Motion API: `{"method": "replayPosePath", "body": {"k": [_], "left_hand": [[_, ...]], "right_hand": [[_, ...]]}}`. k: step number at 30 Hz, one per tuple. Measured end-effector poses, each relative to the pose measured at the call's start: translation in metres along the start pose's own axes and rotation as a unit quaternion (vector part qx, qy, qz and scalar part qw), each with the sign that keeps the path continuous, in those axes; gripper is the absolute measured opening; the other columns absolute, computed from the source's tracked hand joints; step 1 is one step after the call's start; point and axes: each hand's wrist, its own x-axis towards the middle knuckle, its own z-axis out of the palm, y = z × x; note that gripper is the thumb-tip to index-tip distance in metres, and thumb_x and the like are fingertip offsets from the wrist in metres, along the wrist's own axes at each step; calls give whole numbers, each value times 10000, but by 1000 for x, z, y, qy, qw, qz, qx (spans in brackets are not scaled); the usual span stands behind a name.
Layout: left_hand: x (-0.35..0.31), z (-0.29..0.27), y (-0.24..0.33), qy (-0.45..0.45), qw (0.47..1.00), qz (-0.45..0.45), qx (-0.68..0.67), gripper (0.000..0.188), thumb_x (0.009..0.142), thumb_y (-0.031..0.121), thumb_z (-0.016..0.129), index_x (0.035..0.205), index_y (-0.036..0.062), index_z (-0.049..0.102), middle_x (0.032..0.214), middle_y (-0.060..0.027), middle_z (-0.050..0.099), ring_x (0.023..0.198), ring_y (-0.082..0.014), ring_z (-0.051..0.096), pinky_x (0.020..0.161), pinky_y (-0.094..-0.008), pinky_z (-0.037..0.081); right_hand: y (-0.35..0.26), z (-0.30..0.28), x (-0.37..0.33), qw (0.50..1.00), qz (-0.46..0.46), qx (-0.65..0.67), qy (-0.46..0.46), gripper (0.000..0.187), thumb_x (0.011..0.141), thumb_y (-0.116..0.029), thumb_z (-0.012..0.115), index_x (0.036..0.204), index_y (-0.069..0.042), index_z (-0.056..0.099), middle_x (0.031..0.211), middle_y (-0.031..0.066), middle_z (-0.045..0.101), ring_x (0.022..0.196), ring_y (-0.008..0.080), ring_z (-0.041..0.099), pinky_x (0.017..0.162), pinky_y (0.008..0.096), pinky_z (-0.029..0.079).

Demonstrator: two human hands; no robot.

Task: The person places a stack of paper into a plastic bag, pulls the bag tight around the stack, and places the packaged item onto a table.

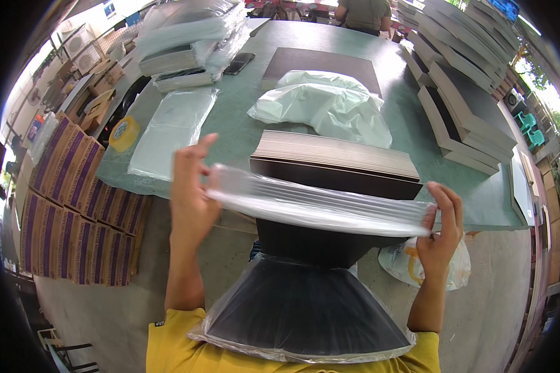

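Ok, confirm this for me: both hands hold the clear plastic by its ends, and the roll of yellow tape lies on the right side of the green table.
Not quite: the roll of yellow tape lies on the left side of the green table, as the head view shows. The left hand and right hand do hold the clear plastic by its ends.

Clear plastic film (317, 208) between left hand (191, 196) and right hand (440, 233).

Printed capitals, repeated along purple stripes on the stacked boxes (79, 214) left of the table (466, 199). Short pale lettering on the dark tag (160, 323) of a yellow sleeve (177, 326), before the table. On the tape roll (124, 134), at the table's left edge, print too small to read.
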Motion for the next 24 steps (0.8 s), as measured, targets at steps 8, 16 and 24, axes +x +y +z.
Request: {"method": "replayPosePath", "body": {"k": [8,16,24], "left_hand": [[-12,-4,20,-120,983,128,47,541,568,-117,510,1053,106,592,931,-90,485,761,-204,509,619,-269,417],[-16,-31,-11,-307,805,-14,-507,213,599,-55,623,806,-10,647,731,-82,579,637,-154,558,533,-233,413],[-139,37,-112,-484,495,-480,-539,261,664,-15,545,925,-30,542,772,-62,574,621,-106,523,536,-198,394]], "right_hand": [[13,-17,-16,991,77,39,-105,520,576,177,444,1011,-58,605,886,94,557,801,193,547,636,210,429],[61,-38,-47,668,305,622,-273,206,636,23,648,837,55,619,789,102,603,655,133,560,613,216,433],[60,60,-182,526,531,542,-384,320,626,-128,591,911,12,551,838,104,585,814,162,560,673,279,448]]}}
